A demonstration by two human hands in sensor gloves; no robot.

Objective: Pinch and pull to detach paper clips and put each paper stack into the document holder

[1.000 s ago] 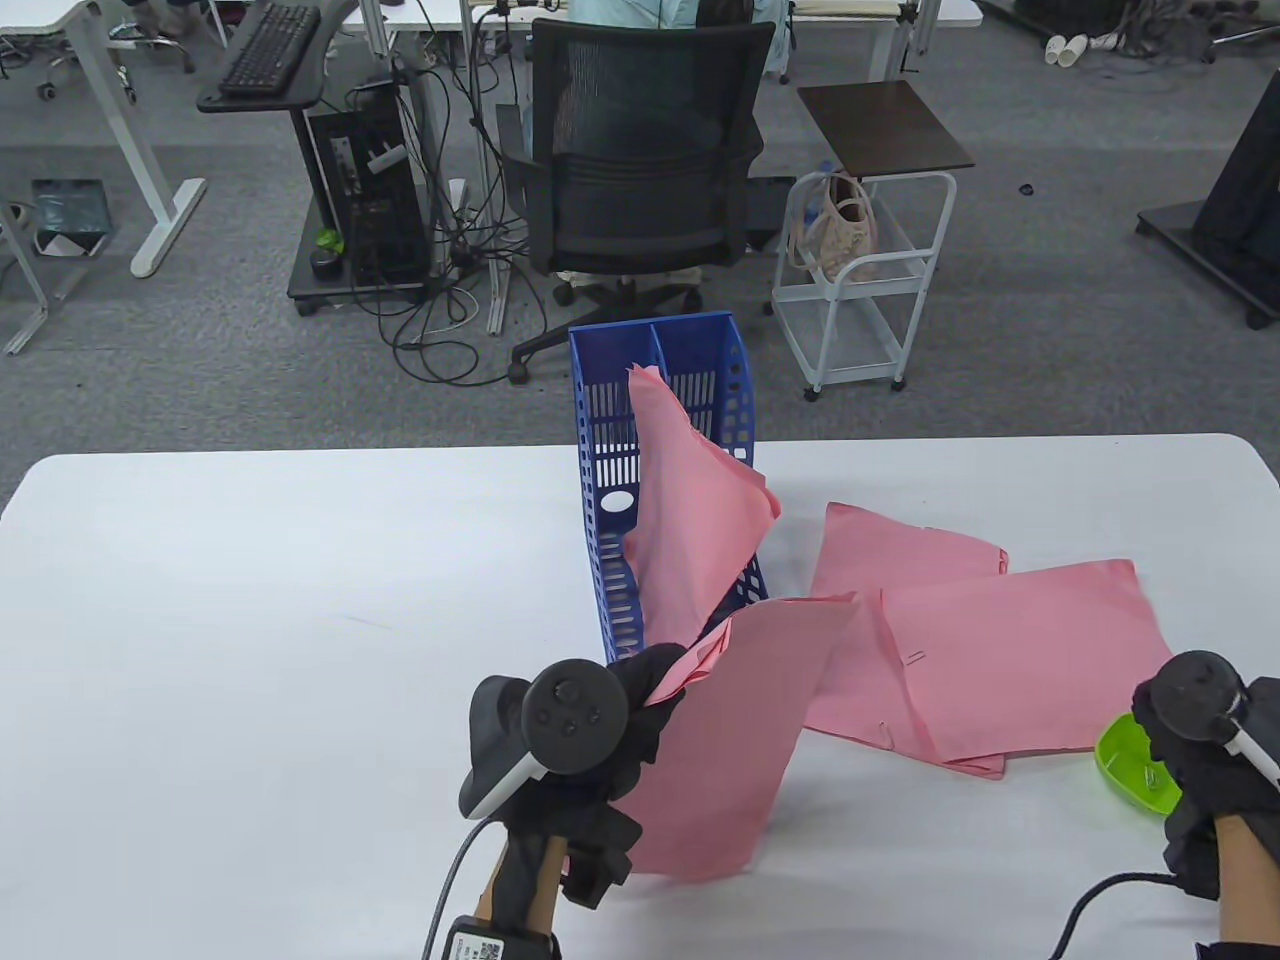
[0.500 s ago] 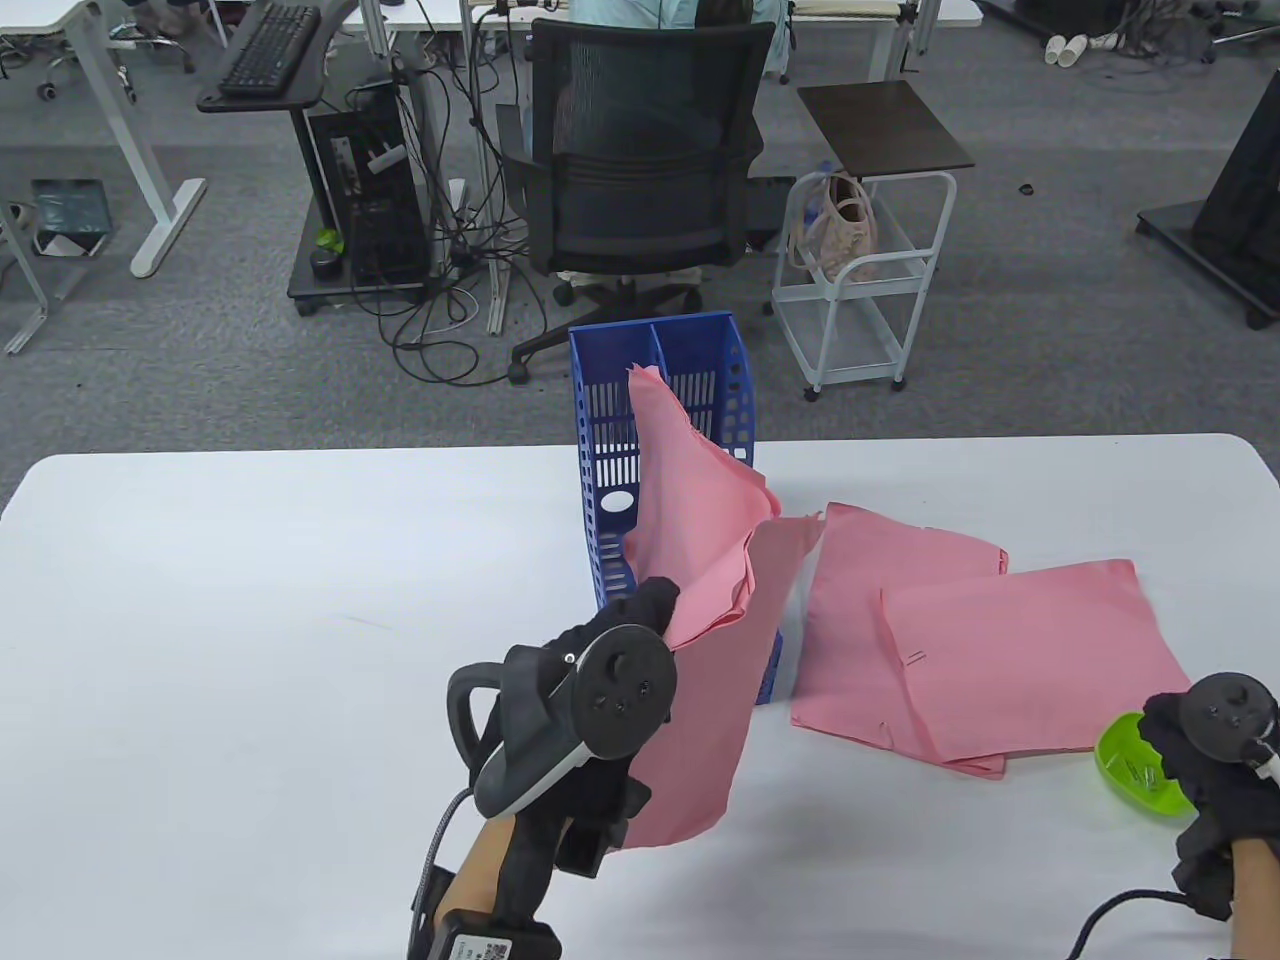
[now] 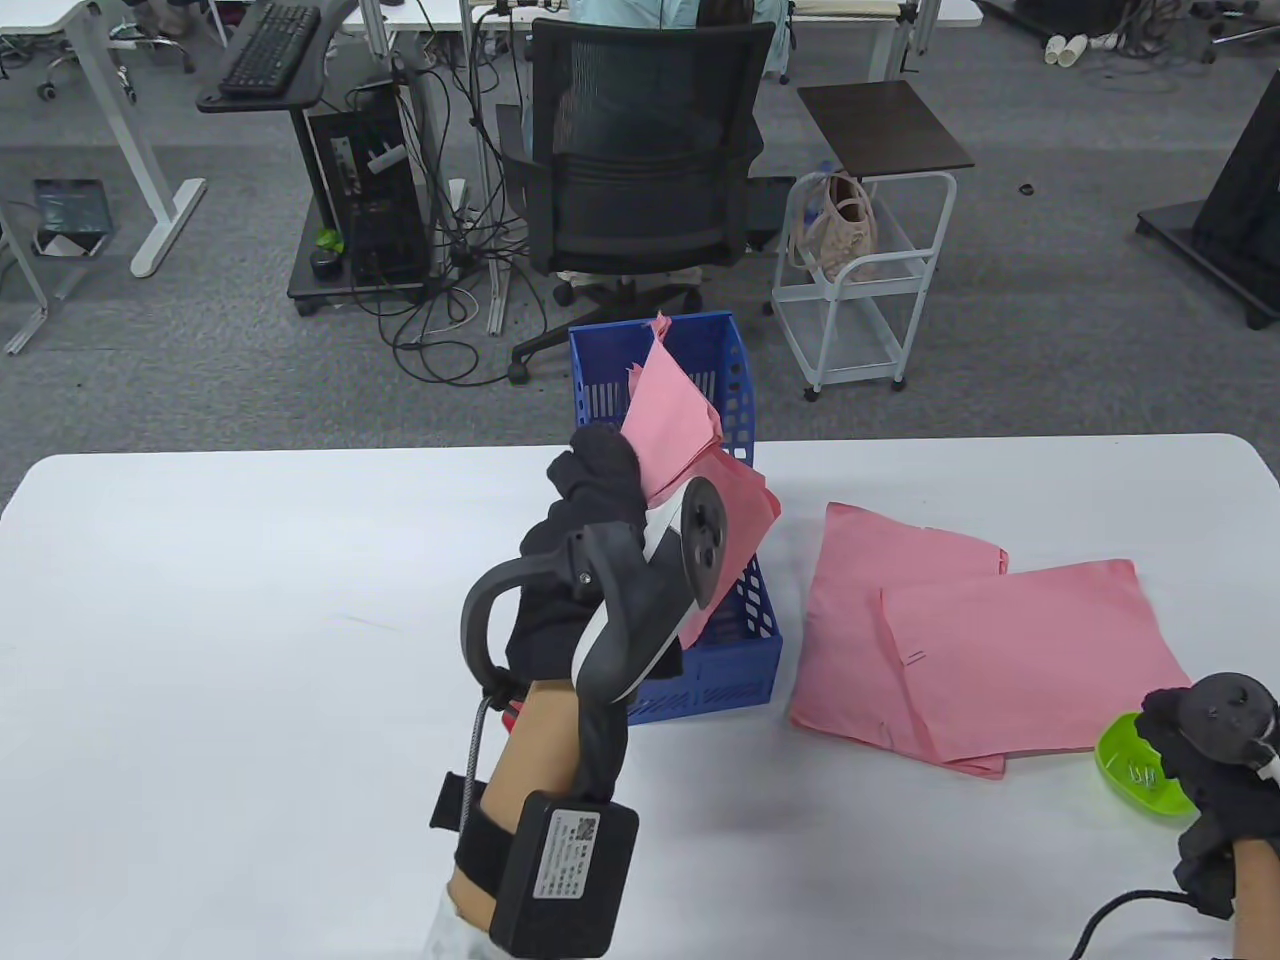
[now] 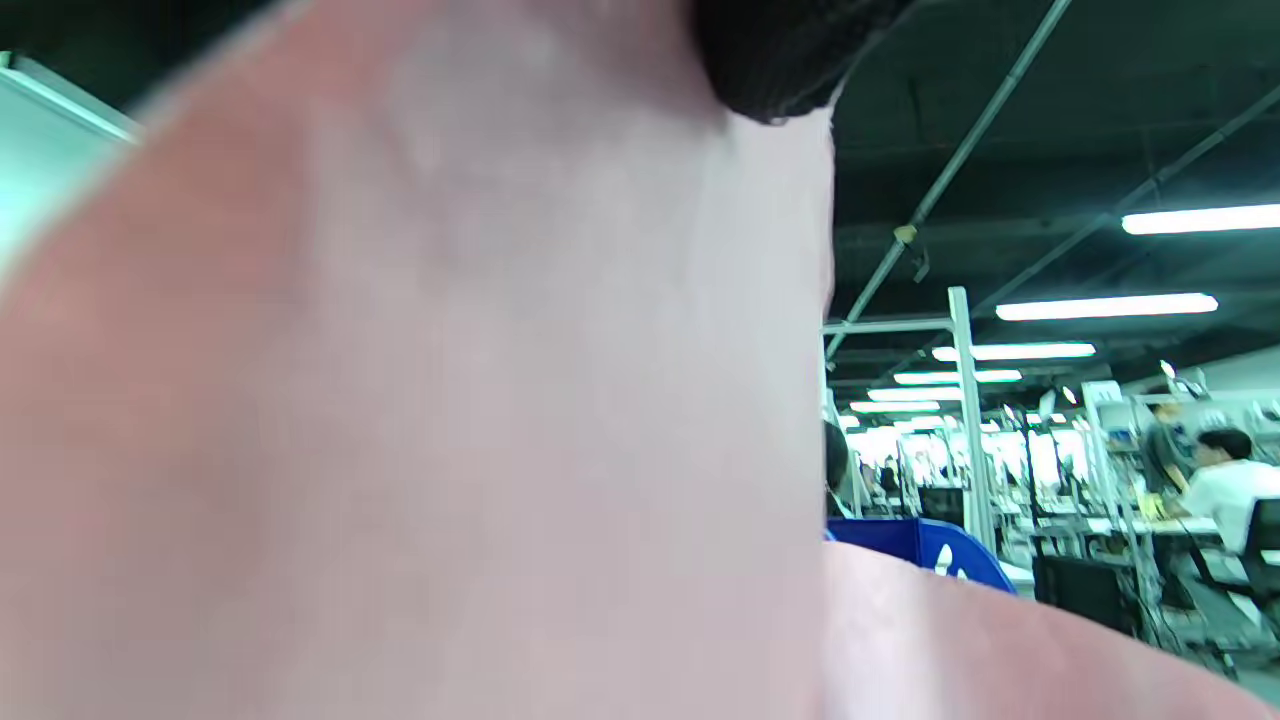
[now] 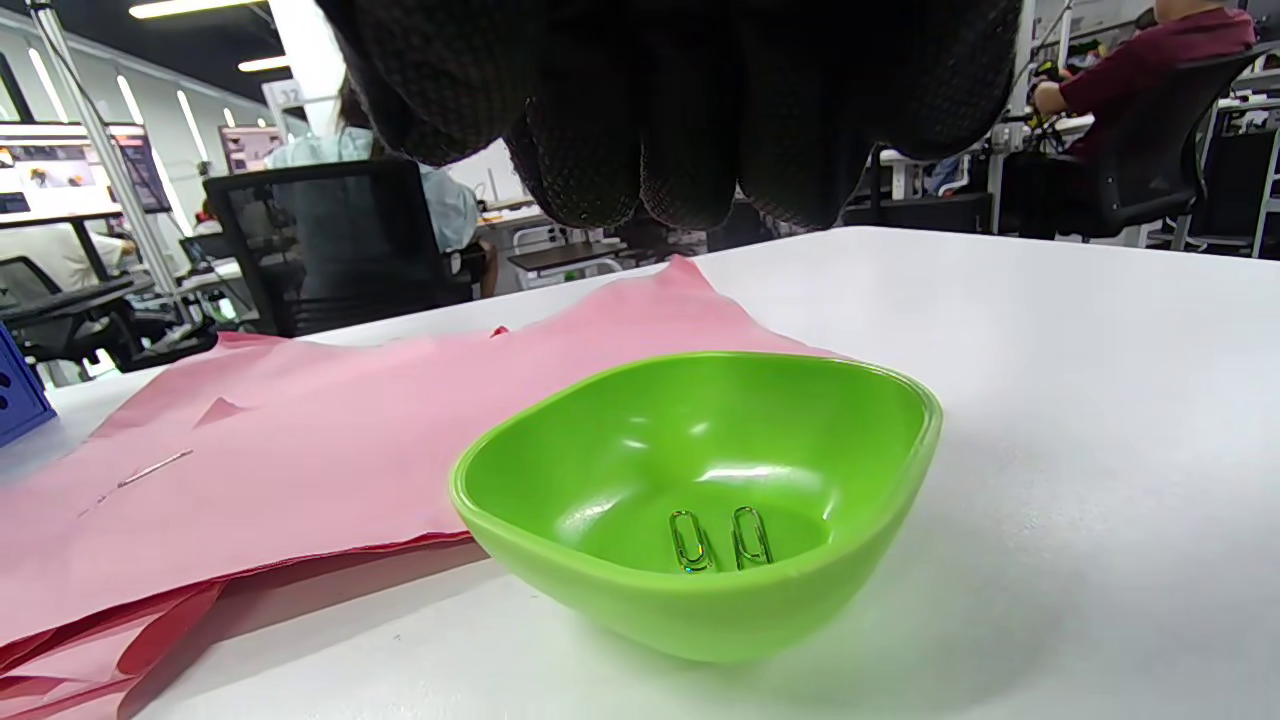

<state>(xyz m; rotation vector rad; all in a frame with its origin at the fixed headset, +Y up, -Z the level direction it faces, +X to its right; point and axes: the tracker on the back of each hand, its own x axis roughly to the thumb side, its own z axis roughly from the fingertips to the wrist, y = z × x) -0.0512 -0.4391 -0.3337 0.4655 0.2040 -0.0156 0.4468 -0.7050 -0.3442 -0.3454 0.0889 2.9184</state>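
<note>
My left hand (image 3: 605, 462) is raised over the blue document holder (image 3: 742, 652) and grips a pink paper stack (image 3: 672, 415), which stands on edge inside the holder. In the left wrist view that pink paper (image 4: 450, 400) fills most of the frame, under a gloved fingertip (image 4: 770, 60). Two more pink stacks (image 3: 960, 640) lie overlapped on the table to the right, one with a paper clip (image 3: 915, 656) on its edge. My right hand (image 3: 1200, 765) hovers over a green bowl (image 5: 700, 500) that holds two paper clips (image 5: 718, 540). Its fingers (image 5: 680, 130) hang curled and hold nothing.
The white table (image 3: 250, 620) ends just behind the holder. Beyond it stand a black office chair (image 3: 640, 170) and a white cart (image 3: 860, 290). The green bowl (image 3: 1128, 768) sits near the table's right front corner.
My left hand has lifted the pink stack up and away from me, from in front of the holder into the holder. The right hand has stayed at the bowl.
</note>
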